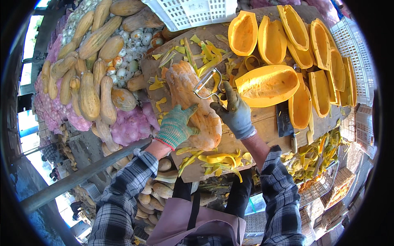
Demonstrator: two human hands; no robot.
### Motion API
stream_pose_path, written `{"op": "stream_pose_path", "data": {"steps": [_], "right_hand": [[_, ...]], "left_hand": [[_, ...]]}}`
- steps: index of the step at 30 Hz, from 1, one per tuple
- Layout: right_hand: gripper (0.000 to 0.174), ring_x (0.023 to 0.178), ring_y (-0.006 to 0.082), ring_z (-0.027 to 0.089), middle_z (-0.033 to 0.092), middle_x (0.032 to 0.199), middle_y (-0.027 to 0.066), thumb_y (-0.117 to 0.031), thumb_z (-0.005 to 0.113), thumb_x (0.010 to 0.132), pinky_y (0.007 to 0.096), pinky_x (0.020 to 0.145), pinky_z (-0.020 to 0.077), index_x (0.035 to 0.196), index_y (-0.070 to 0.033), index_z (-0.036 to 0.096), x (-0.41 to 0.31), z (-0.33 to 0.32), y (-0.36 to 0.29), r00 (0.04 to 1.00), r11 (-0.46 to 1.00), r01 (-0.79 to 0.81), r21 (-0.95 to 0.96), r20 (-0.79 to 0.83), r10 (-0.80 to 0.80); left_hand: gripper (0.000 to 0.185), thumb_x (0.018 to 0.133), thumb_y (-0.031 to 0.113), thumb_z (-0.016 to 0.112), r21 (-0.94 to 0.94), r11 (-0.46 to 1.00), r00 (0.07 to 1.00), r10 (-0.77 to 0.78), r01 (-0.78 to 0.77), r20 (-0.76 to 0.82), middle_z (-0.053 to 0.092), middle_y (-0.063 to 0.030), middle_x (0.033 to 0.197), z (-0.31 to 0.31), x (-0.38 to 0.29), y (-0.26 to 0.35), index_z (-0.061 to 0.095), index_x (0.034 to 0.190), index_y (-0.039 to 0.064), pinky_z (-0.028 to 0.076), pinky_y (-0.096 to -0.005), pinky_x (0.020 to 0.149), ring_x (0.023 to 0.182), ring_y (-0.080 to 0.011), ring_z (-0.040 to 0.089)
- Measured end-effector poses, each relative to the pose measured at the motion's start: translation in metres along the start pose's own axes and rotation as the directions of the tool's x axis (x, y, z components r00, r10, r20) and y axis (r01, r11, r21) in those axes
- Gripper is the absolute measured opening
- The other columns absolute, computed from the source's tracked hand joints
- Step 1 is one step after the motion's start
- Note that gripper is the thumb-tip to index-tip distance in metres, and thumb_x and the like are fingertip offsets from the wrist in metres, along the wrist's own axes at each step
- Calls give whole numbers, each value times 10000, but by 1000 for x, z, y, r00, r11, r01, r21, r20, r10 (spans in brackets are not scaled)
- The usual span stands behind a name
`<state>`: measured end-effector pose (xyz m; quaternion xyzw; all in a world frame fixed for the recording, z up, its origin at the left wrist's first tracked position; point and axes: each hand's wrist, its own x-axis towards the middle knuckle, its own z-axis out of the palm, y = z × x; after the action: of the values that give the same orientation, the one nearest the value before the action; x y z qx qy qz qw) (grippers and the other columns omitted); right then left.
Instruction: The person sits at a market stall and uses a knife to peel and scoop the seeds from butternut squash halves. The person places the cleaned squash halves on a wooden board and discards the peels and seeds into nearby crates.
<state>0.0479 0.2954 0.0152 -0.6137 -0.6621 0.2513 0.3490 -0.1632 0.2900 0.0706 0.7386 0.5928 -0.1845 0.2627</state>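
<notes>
A large tan squash (200,113), its rind still on, lies lengthwise on the wooden work table (234,138). My left hand (177,126), in a green knit glove with a red cuff, rests on the squash's left side with fingers spread. In a grey glove, my right hand (234,112) grips a metal peeler (207,80) by its lower end. The peeler's blade is over the upper right part of the squash. To the right of that hand lies a peeled, hollowed squash half (267,86), cut face up.
More hollowed halves (271,40) crowd the table's right side. A dark cleaver (283,120) lies below them. Peel strips (221,160) litter the near edge, above a peel-filled crate (320,160). Whole squashes (89,95) pile at left beside a metal pole (86,175); a white crate (194,12) stands behind.
</notes>
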Motion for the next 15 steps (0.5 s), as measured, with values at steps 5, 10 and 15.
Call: {"op": "stream_pose_path", "data": {"steps": [5,10,15], "right_hand": [[806,784,316,675,661,952,150,-450,762,753,392,626,550,1375,-54,437,-13,-2,3,999,1000,-29,-9,40,29],[593,731,266,676,672,923,162,-387,686,857,368,614,546,1299,-30,514,-16,-3,2,991,972,-112,208,95,94],[467,704,166,662,691,944,132,-387,449,1014,283,569,531,1147,34,599,-8,-37,-4,544,72,-833,549,788,288]], "left_hand": [[881,674,402,828,-6,1000,998,-22,23,55,506,-210,1224,-11,-2,6,445,1438,188,455,-445,971,1123,-380,535],[889,675,424,822,28,1000,1000,-3,3,24,509,-204,1209,-7,-2,4,435,1444,203,467,-445,950,1111,-385,542],[878,672,414,824,14,999,998,-30,30,49,517,-187,1163,-18,-5,9,439,1440,233,482,-443,906,1074,-369,554]]}}
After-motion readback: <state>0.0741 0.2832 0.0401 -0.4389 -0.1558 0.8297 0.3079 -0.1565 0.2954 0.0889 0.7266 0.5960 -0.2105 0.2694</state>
